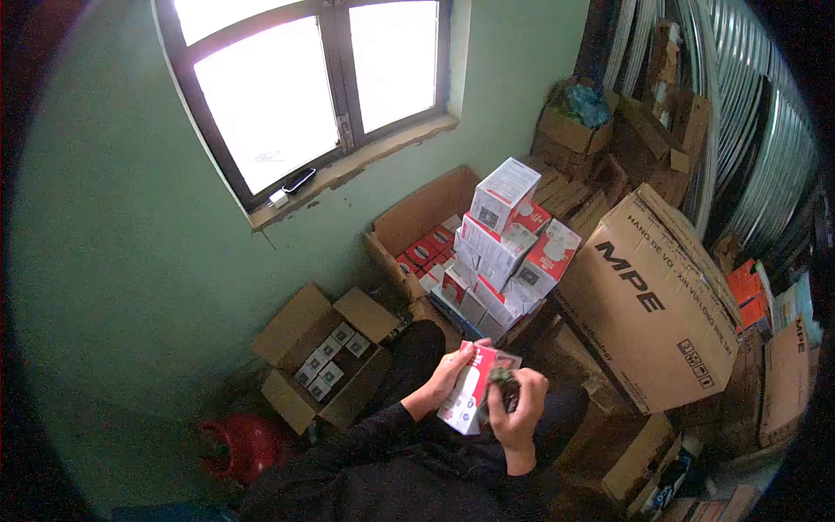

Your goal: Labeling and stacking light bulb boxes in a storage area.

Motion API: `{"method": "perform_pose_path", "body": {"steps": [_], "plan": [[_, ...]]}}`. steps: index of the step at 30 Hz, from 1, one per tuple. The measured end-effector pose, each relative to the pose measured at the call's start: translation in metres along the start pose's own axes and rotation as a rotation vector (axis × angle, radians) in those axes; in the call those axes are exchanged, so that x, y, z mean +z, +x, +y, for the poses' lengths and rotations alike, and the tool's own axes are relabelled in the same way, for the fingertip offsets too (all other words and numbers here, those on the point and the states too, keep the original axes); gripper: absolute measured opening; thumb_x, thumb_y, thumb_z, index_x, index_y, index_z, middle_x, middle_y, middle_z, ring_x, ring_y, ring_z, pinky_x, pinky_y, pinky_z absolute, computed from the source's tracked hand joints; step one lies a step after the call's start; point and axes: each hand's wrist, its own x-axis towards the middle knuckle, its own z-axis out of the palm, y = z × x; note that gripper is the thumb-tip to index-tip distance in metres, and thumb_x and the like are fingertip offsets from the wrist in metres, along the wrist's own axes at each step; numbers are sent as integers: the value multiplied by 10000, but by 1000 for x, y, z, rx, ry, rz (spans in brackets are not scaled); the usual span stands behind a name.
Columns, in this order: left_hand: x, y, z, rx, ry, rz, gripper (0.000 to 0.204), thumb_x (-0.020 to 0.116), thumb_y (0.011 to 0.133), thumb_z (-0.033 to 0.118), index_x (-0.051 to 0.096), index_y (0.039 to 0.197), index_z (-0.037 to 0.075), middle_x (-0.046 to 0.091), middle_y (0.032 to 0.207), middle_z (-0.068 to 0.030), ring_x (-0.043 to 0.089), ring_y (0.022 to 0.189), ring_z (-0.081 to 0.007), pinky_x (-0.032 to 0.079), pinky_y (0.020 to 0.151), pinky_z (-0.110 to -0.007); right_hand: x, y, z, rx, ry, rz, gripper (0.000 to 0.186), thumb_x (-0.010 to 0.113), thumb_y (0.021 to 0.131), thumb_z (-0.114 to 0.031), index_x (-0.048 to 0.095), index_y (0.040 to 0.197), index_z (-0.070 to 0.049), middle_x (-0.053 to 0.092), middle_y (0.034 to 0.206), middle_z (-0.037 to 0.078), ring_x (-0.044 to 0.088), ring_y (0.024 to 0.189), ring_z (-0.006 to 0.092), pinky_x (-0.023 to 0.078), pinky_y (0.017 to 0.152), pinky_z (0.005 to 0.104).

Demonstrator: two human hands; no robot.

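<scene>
My left hand (pixel 441 383) is closed around one long side of a small red and white carton (pixel 468 393), which is held tilted over my lap. Against the carton's right side, my right hand (pixel 520 412) grips a crumpled dark green-grey wad (pixel 504 383), perhaps a cloth; its exact kind cannot be made out. Just beyond my hands rises a stack of similar red and white cartons (pixel 511 245). A large open cardboard box (pixel 428 202) behind the stack has more red cartons inside.
To the left, an open cardboard box (pixel 298 328) holds several small white boxes. A red rounded object (pixel 252 445) stands near it. On the right leans a big brown carton (pixel 648 300). Long pale metal strips (pixel 757 130) line the far right, and a window (pixel 265 96) is in the green wall.
</scene>
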Motion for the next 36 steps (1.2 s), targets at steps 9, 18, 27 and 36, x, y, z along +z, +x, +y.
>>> {"method": "perform_pose_path", "body": {"steps": [9, 18, 27, 36], "plan": [[4, -9, 2, -7, -41, 68, 617, 448, 1145, 479, 468, 1582, 43, 725, 1185, -13, 670, 985, -55, 552, 882, -255, 0, 15, -5, 246, 361, 67, 328, 762, 931, -176, 622, 1171, -2, 652, 1111, 144, 666, 1009, 302, 531, 899, 405], [-12, -9, 12, 1, -328, 181, 746, 343, 1111, 638, 395, 1633, 107, 588, 1510, -179, 627, 1315, -297, 506, 1124, -464, -4, -5, -5, -19, 226, -137, 340, 835, 854, -149, 699, 1156, -73, 693, 1068, 132, 672, 981, 319, 547, 888, 427], [-9, -4, -11, -186, -330, 312, 751, 438, 1029, 756, 730, 1146, 75, 770, 860, -87, 727, 626, -212, 614, 580, -335, 2, -13, -19, -188, 102, -168, 319, 829, 824, -183, 717, 1100, -70, 694, 1008, 119, 671, 914, 321, 544, 840, 427], [5, -33, -5, -217, -118, -159, 816, 494, 1097, 580, 240, 1695, 85, 529, 1555, -130, 581, 1332, -185, 461, 1143, -343, -1, 7, 70, 594, 643, 261, 245, 667, 1007, -80, 649, 1245, -30, 688, 1124, 67, 643, 1008, 153, 544, 875, 324]]}}
